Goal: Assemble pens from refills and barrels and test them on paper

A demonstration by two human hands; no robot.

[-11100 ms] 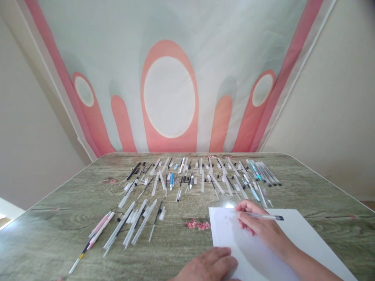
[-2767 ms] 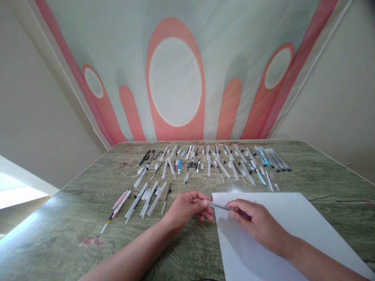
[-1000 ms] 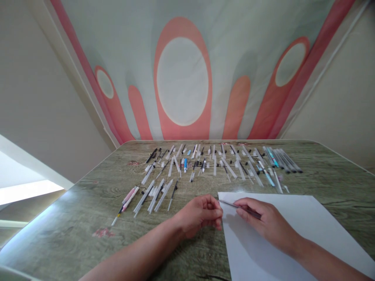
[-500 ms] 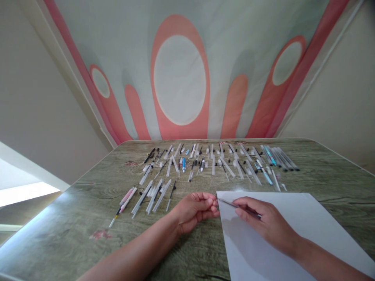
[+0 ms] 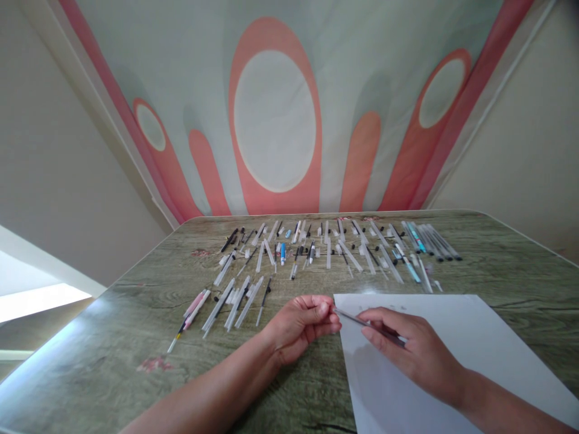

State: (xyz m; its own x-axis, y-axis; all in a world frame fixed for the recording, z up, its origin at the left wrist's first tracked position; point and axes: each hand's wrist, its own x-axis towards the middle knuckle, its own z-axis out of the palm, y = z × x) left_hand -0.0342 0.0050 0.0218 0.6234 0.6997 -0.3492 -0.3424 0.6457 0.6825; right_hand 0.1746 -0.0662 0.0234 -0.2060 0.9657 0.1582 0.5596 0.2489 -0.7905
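Observation:
Between my two hands is a slim, dark-tipped pen [image 5: 350, 316], slanting down to the right over the paper's left edge. My right hand [image 5: 409, 346] holds its body between thumb and fingers. The fingertips of my left hand [image 5: 305, 325] are pinched at the pen's left end; what lies inside the pinch is too small to make out. Under my right hand lies a white paper sheet [image 5: 461, 337], with faint small marks near its top edge.
Rows of disassembled pens, clear tubes, refills and caps lie across the wood-grain table [image 5: 104, 361]. A pink pen [image 5: 195, 307] is at the left, a blue piece [image 5: 283, 254] in the middle, and capped pens [image 5: 441, 241] at the right. Behind stands a patterned backdrop [image 5: 275, 120].
The view has shifted slightly. My right hand has moved a little, and faint marks near the top of the paper now show. Both hands remain at the pen.

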